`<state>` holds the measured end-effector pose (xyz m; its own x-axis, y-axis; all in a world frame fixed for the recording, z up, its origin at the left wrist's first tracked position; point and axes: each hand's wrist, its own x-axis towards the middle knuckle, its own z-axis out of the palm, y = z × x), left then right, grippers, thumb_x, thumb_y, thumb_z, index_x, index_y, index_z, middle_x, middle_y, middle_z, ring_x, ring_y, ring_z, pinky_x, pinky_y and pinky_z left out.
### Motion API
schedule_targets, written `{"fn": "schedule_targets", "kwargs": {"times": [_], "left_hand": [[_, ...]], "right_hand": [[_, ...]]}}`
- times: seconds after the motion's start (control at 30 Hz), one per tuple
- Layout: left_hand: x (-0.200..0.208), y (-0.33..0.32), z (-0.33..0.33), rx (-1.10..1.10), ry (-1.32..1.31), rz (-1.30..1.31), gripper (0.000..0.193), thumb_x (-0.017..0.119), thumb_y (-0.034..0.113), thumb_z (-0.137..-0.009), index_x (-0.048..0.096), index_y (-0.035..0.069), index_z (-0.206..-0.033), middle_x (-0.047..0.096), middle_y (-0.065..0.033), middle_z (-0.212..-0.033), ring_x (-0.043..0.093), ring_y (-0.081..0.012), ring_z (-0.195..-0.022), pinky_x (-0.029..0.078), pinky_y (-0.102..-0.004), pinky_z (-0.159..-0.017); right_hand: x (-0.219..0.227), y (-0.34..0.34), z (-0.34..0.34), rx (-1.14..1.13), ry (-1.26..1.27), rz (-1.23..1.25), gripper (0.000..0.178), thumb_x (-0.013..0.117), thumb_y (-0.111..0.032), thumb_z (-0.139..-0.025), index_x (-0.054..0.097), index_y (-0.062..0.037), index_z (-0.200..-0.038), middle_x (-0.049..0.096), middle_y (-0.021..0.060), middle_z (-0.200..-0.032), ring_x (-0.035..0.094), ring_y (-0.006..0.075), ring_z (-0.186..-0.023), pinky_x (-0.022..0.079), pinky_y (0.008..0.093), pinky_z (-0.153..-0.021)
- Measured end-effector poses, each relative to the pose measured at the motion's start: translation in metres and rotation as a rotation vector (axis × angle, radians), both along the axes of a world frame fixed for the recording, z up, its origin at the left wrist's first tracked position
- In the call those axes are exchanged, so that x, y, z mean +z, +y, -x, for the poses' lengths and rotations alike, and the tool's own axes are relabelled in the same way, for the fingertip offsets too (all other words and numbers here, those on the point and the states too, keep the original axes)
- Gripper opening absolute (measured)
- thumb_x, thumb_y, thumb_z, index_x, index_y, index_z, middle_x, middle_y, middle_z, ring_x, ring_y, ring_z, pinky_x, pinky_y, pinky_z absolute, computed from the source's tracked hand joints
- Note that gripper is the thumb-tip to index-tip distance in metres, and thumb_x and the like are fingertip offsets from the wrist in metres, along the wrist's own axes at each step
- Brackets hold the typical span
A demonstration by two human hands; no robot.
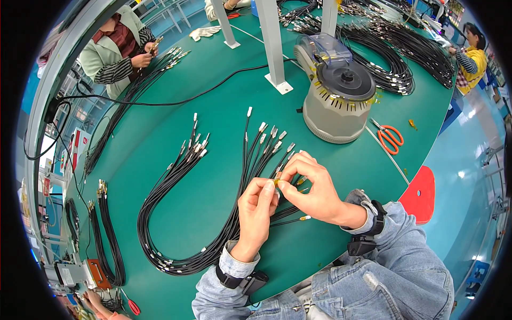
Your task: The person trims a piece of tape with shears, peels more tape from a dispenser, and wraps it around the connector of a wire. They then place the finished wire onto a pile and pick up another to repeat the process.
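Note:
My left hand (257, 208) is closed in a pinch near the table's front edge, gripping the end of a black cable. My right hand (316, 189) meets it fingertip to fingertip, pinched on a small piece of amber tape (276, 182) at that cable end. The fingers hide most of the join. Under and beyond both hands lies a bundle of black cables (184, 261), bent in a U, with silver metal connectors (274, 132) fanned out at its ends. A few ends right of my left hand carry yellow tape, such as one cable tip (304, 217).
A round tape dispenser (338, 114) stands beyond my right hand, near orange-handled scissors (391, 140) and a grey post (273, 48). More cable bundles (109, 240) lie at left and far right. A red stool (420, 194) is beside the green table (213, 88). Other people work around it.

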<state>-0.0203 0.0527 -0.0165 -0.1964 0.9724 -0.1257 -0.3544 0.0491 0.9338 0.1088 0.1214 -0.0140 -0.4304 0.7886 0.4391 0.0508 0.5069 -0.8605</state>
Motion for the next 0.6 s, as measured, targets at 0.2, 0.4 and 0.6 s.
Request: {"fn": "schedule_targets", "kwargs": {"times": [0.2, 0.4, 0.6], "left_hand": [[0.004, 0.0, -0.0031, 0.006, 0.134, -0.033, 0.016, 0.053, 0.019, -0.091, 0.054, 0.004, -0.086, 0.048, 0.0035, -0.066, 0.038, -0.0009, -0.055, 0.026, -0.0157, -0.046], [0.0016, 0.0002, -0.0009, 0.013, 0.048, 0.0, 0.017, 0.052, 0.02, -0.091, 0.054, 0.004, -0.084, 0.047, 0.0038, -0.065, 0.036, -0.0005, -0.053, 0.024, -0.0159, -0.044], [0.0049, -0.0002, 0.0062, -0.038, -0.117, 0.031, 0.019, 0.049, 0.02, -0.092, 0.054, 0.004, -0.082, 0.044, 0.0046, -0.06, 0.029, -0.0003, -0.048, 0.02, -0.017, -0.042]], "right_hand": [[-0.0006, 0.0002, -0.0004, 0.006, 0.014, -0.001, 0.008, 0.062, -0.002, -0.071, 0.054, -0.0042, -0.071, 0.057, 0.0033, -0.072, 0.049, 0.0155, -0.071, 0.035, 0.0308, -0.072], [0.0003, -0.0011, -0.0002, 0.009, 0.012, 0.007, 0.006, 0.062, -0.002, -0.072, 0.056, -0.0038, -0.072, 0.057, 0.0031, -0.072, 0.049, 0.0149, -0.071, 0.035, 0.0305, -0.073], [0.0022, -0.0011, -0.0011, 0.042, -0.002, 0.027, 0.004, 0.061, -0.003, -0.075, 0.057, -0.002, -0.074, 0.057, 0.0034, -0.073, 0.05, 0.0137, -0.073, 0.036, 0.0294, -0.074]]}}
